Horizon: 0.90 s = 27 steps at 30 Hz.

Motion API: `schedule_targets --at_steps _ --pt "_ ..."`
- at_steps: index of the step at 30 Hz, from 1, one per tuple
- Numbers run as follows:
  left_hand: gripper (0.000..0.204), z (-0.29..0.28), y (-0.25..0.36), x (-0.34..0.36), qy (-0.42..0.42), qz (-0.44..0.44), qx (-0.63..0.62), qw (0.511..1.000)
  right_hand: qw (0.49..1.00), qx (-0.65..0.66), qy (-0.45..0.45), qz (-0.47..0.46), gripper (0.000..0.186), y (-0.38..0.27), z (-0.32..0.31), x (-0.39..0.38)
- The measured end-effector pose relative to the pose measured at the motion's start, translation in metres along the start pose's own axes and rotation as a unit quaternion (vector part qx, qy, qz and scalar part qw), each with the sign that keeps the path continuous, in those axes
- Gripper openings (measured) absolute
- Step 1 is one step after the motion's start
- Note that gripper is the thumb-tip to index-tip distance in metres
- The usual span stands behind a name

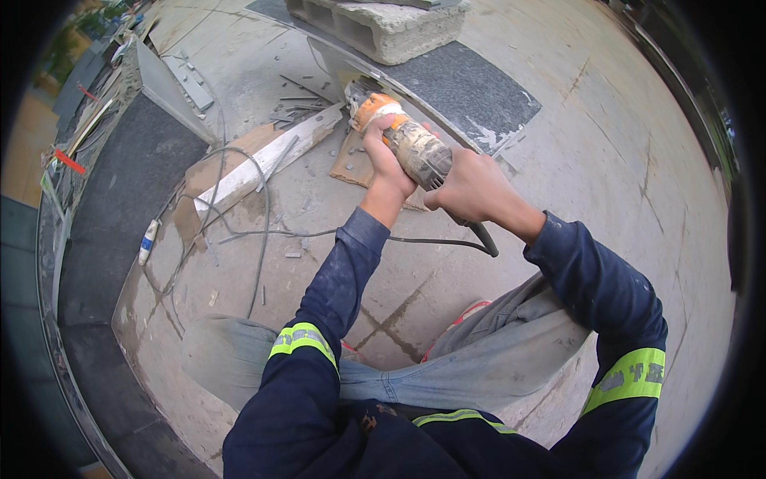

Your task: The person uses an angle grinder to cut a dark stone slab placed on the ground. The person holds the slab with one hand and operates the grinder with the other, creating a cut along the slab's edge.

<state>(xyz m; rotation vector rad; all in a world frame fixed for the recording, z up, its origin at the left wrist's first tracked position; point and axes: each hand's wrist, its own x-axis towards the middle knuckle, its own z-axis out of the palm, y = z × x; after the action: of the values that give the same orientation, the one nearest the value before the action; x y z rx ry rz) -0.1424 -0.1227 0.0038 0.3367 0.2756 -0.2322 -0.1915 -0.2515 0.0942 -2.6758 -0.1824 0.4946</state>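
From where I watch, a dark slab lies just beyond the grip, bearing a concrete block. Left of the grip I see a white board. The orange-and-grey power tool is in the grip, head near the slab's edge: the left hand wraps its middle, the right hand clasps its rear. A blue-and-white cylinder lies far left.

The left arm stretches forward, the left hand farther out, cupped from below in a grip, thumb uppermost. The right arm bends at the elbow, angling inward, the right hand gripping from above. Both wrists are bare.
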Motion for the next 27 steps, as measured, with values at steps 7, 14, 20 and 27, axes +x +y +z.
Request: schedule_targets --at_steps 7,14,20,27 --pt "0.052 -0.007 0.003 0.011 -0.018 0.001 0.008 1.0 1.0 0.013 0.013 -0.005 0.057 0.0 0.003 0.006" --pt "0.052 -0.005 0.001 0.003 -0.02 -0.008 -0.008 1.0 1.0 -0.01 -0.009 -0.002 0.067 -0.003 -0.002 -0.004" --pt "0.053 0.001 -0.005 -0.012 -0.012 0.003 -0.005 1.0 1.0 0.0 -0.002 -0.017 0.065 0.002 -0.001 -0.013" --pt "0.052 0.001 -0.011 -0.02 -0.027 -0.001 -0.003 1.0 0.999 0.025 0.02 -0.01 0.057 0.004 0.0 -0.025"
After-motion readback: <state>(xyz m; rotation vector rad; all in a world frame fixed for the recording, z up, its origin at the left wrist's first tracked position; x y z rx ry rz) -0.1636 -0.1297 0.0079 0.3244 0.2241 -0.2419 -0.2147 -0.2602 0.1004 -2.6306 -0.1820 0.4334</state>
